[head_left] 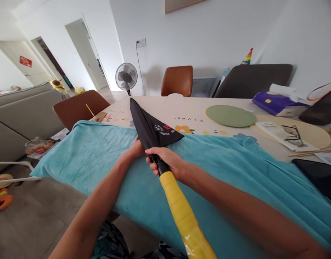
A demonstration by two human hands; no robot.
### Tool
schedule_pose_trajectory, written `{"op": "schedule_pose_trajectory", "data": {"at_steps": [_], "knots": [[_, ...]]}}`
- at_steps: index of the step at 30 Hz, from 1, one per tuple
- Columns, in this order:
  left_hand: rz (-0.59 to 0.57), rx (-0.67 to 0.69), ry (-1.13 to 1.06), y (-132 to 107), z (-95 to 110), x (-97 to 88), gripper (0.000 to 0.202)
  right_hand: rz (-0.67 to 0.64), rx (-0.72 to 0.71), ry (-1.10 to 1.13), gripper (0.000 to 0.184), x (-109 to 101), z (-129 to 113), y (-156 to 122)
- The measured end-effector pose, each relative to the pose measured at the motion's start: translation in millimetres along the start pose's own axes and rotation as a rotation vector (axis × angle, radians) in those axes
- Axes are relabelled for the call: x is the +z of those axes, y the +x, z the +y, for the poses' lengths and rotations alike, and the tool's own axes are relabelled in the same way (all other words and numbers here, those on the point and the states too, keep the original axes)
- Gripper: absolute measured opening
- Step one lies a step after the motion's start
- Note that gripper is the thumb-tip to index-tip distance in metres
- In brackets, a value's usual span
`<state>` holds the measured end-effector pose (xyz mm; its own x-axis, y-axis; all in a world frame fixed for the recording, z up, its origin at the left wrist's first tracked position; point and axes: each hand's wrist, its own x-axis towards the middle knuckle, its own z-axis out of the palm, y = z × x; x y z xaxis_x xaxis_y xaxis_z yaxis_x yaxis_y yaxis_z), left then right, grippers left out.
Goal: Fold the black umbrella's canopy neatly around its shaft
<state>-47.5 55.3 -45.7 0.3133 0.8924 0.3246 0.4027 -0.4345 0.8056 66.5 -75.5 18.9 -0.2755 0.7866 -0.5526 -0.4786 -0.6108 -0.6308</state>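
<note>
A folded black umbrella [149,124] with a white logo lies along a turquoise towel [224,172] on the table, its tip pointing away from me. Its yellow handle [183,212] reaches back toward my body. My right hand [168,162] is wrapped round the black shaft just above the yellow handle. My left hand [134,149] is closed on the canopy fabric at the umbrella's left side, partly hidden behind it.
A green round mat [230,115], a purple tissue box [275,102], glasses on a booklet [290,133] and chopsticks [313,153] lie at the right. Brown chairs [177,81] [79,106], a fan [126,77] and a grey sofa [19,118] surround the table.
</note>
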Motion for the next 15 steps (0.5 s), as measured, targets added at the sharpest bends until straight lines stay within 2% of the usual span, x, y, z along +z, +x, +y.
{"op": "schedule_pose_trajectory", "data": {"at_steps": [2,3,7,8,10,13,15], "knots": [[-0.068,0.024,0.035,10,-8,-13.6,0.020,0.017,0.018,-0.006,0.011,-4,1,6],[-0.056,0.020,0.065,14,-13,-20.5,0.019,0.034,0.028,-0.024,0.012,-6,4,10],[0.268,-0.077,0.135,22,-21,-36.0,0.028,0.105,-0.009,-0.103,0.013,-7,22,24],[0.318,-0.060,0.120,22,-19,-35.4,0.028,0.104,-0.022,-0.105,0.013,-7,25,26],[0.344,0.040,0.105,21,-7,-29.5,0.028,0.083,-0.025,-0.100,0.012,-8,28,28],[0.235,0.228,0.173,26,22,-12.6,0.030,0.063,-0.011,-0.113,0.012,-9,26,28],[0.045,0.346,0.277,35,42,2.5,0.031,0.059,-0.010,-0.111,0.012,-10,25,28]]}}
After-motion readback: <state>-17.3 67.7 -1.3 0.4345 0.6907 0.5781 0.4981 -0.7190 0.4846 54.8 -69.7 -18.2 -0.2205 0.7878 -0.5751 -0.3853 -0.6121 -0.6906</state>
